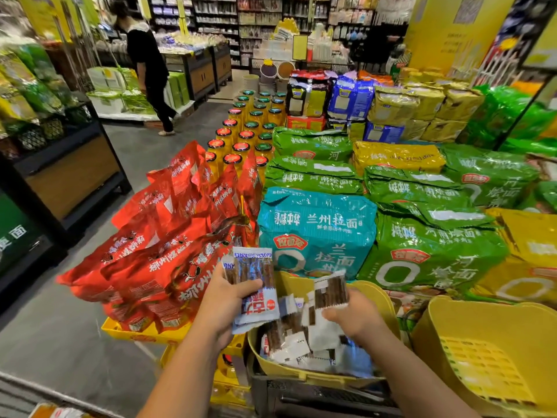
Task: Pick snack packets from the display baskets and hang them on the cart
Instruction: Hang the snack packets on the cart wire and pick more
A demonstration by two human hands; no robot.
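Left hand (224, 306) grips a small stack (259, 309) of blue-and-white snack packets, thumb across the front and fingers curled behind, held raised beside the basket's left rim. Right hand (352, 318) pinches a single packet (330, 289) by its lower edge between thumb and fingers, upright, directly above the yellow basket (385, 303). Loose packets (298, 342) of the same kind lie heaped in that basket. A second yellow basket (482, 357) stands just beside it on the right. Red bags (168, 236) are piled to the left; a teal noodle pack (316, 230) and green packs (422, 245) lie behind the baskets. Rows of jars (247, 128) stand farther back. A person (150, 64) in black stands in the far aisle.
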